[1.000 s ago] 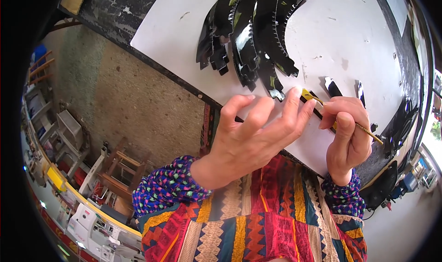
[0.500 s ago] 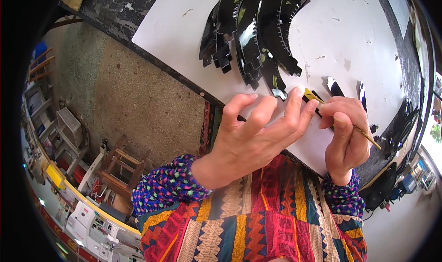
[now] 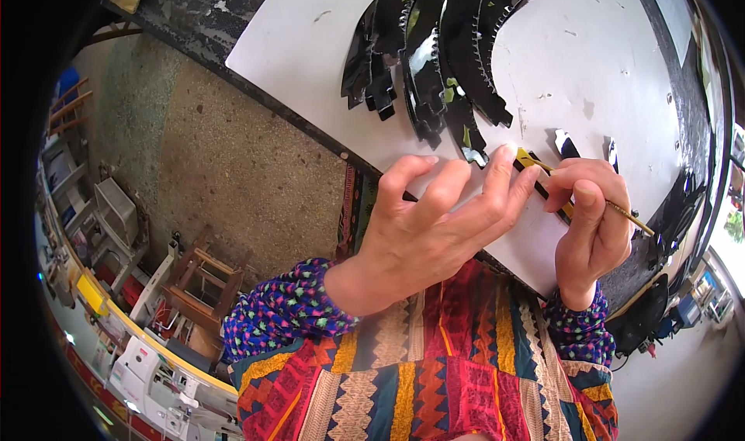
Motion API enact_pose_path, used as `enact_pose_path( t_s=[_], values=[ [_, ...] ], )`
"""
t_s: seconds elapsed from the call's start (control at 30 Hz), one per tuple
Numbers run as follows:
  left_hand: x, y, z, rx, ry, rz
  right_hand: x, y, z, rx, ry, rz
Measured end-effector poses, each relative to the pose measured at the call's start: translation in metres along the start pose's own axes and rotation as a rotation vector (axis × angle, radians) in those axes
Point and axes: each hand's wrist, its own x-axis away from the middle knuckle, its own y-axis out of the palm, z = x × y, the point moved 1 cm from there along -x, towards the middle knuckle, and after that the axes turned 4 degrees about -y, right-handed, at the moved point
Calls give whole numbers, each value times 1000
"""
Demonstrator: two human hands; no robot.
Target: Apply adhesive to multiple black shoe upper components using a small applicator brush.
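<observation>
My left hand (image 3: 434,224) is bent over the near edge of a white board (image 3: 590,76). Its index finger and thumb close at the end of a narrow black strip (image 3: 551,203) with yellow on its face; the other fingers are spread and curved. In my right hand (image 3: 594,224) a thin gold-coloured rod (image 3: 638,221) is pinched like a pen. Its front end reaches over the strip, and the fingers partly hide the tip. Long curved black pieces (image 3: 427,61) with jagged edges lie beyond my left hand, some with green and pale patches.
Short black pieces (image 3: 565,142) lie past my right hand. More dark scraps (image 3: 683,200) are heaped along the table's right side. To the left, below the table edge, are a speckled floor (image 3: 233,154), a wooden stool (image 3: 203,282) and a grey crate (image 3: 116,212).
My right hand has shifted slightly right with the rod, and more of the strip's yellow shows beside its fingers. My left hand stays almost where it was.
</observation>
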Motion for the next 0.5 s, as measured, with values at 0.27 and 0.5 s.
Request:
enact_pose_path(
  t_s=[0.27, 0.5],
  values=[
    [2, 6, 2, 6, -1, 30, 4, -4, 6, -61, 32, -31],
    [2, 7, 1, 104, -27, 23, 24, -19, 0, 33, 9, 70]
  ],
)
